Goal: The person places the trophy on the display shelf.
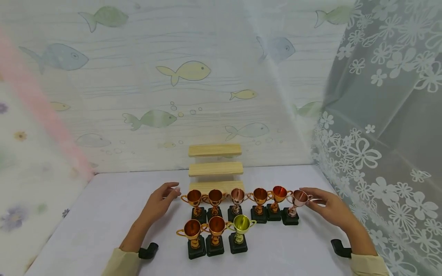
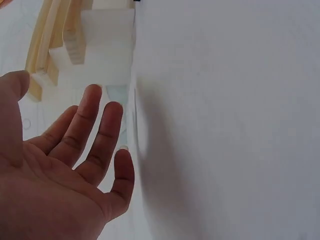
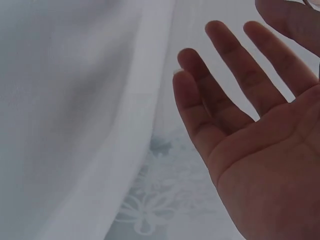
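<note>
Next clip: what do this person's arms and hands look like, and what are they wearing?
Both hands, left hand and right hand, are bare, with no gloves or rings visible. Each forearm ends in a pale cream long sleeve. A small black wrist-mounted device sits at each wrist.

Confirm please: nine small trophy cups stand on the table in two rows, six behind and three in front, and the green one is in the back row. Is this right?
Not quite. The green cup stands in the front row, at its right end, as the head view shows. The rest holds: nine cups on the table, six behind and three in front.
</note>
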`<state>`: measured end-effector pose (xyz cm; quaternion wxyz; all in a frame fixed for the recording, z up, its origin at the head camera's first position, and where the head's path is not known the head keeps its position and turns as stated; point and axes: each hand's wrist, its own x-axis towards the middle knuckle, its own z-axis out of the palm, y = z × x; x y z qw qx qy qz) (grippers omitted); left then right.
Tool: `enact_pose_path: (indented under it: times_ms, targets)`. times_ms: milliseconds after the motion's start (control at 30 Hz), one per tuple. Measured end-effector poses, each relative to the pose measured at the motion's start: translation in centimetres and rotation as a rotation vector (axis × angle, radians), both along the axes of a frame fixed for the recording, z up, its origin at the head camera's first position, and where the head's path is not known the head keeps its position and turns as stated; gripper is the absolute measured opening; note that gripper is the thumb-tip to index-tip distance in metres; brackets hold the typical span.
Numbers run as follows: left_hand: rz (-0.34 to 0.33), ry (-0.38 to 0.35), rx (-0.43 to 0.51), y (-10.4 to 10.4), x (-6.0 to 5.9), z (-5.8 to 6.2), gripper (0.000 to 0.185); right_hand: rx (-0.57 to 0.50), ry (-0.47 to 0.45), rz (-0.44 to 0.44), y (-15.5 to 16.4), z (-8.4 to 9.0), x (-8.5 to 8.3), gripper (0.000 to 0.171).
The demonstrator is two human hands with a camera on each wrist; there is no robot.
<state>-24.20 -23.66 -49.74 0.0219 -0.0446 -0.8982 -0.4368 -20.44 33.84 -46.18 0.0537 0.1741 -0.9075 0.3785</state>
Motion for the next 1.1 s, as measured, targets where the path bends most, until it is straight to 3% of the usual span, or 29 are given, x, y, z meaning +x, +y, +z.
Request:
enact_pose_path:
  times_ms: [133, 367, 700, 1100]
  targets:
    - [-0.039, -0.046, 0.055, 1.0, -0.9, -0.3, 0.053, -0.035, -0.098, 0.024, -0.1, 0.1, -0.1, 0.044]
    - [-0.112, -0.095, 0.18, 1.8, -1.3, -0.5, 0.047, -0.13, -0.241, 0.07, -0.7, 0.1, -0.2, 0.048]
    - [-0.203, -0.152, 0.359, 2.0, -1.5, -1.5, 0.052, -0.21, -0.226, 0.112, -1.5, -0.4, -0.2, 0.036]
    - [-0.195, -0.157, 0.348, 1.9, -1.6, -1.7, 0.05, -0.299, -0.29, 0.136, -2.0, -0.9, -0.4, 0.042]
